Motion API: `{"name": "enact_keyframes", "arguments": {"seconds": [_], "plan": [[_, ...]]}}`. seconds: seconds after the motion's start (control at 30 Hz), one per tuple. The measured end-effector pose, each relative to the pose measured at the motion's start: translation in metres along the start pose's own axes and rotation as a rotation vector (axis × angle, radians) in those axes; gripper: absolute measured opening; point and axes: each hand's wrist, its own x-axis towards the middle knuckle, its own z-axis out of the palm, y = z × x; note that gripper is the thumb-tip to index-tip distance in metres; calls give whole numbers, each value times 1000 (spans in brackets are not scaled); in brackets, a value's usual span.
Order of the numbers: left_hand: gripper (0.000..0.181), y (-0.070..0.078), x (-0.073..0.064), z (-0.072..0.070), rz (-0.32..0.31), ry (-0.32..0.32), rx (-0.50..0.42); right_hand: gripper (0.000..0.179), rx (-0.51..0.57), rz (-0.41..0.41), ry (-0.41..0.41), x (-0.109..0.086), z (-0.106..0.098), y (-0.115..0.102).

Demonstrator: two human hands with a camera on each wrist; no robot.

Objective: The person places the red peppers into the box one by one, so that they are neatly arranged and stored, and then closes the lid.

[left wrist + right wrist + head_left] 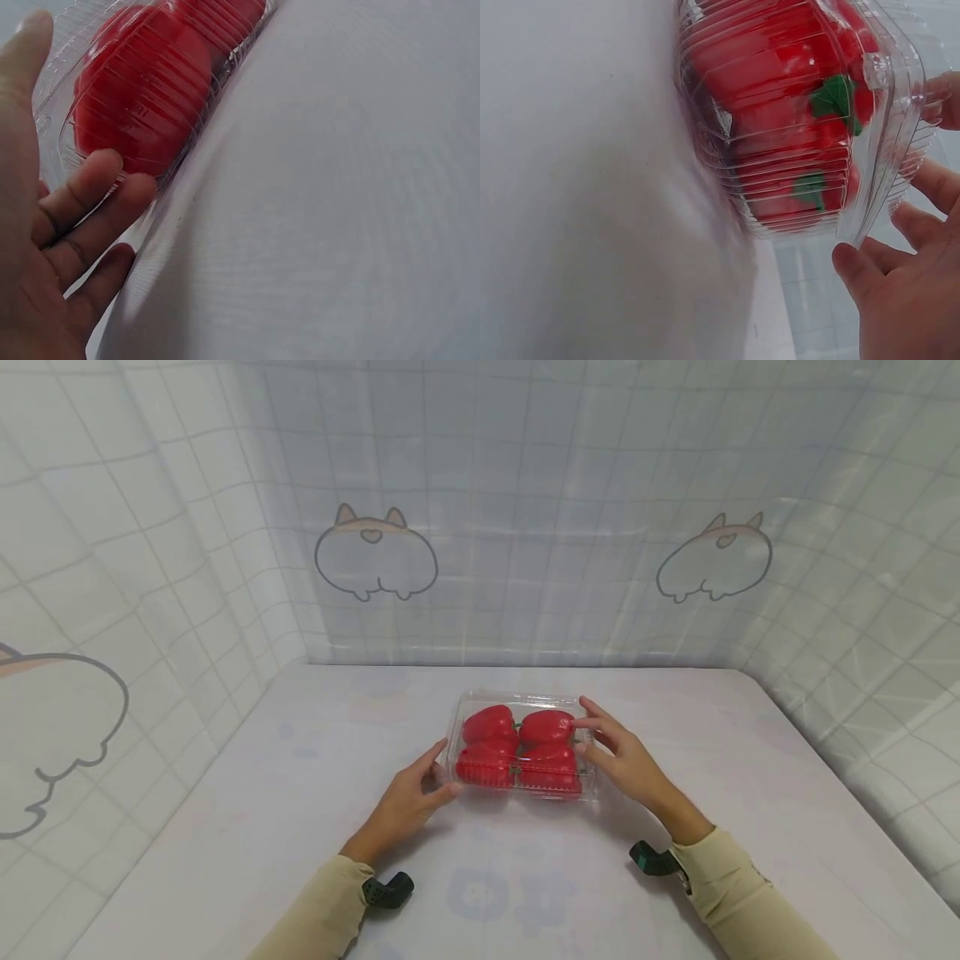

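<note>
A clear plastic clamshell box (525, 697) with its lid down lies near the middle of the table, with several red bell peppers (487, 727) inside. Green stems (834, 97) show through the ribbed wall in the right wrist view. At the box's left side is my left hand (405, 797), its thumb apart from the fingers. The left wrist view has those fingertips (139, 191) right at the ribbed side, gently bent. My right hand (626, 762) is spread at the right side, fingertips (849, 259) along the projecting rim. Neither hand wraps round the box.
The white table (315, 727) carries faint printed marks. Behind it hangs a grid-patterned curtain (525, 568) with cartoon animal outlines, and more of this sheeting runs along both sides. A dark device (390, 890) is worn at each wrist, over beige sleeves.
</note>
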Motion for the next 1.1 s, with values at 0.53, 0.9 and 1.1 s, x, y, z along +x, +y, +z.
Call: {"name": "enact_keyframes", "arguments": {"seconds": [0.53, 0.9, 1.1], "plan": [[66, -3, 2, -2, -13, -74, -273, 38, 23, 5, 15, -3, 3, 0], [60, 5, 0, 4, -116, -61, -595, 45, 9, 8, 59, -5, 4, 0], [60, 12, -1, 11, -174, 0, -598, 51, -9, 10, 80, -6, 4, 4]]}}
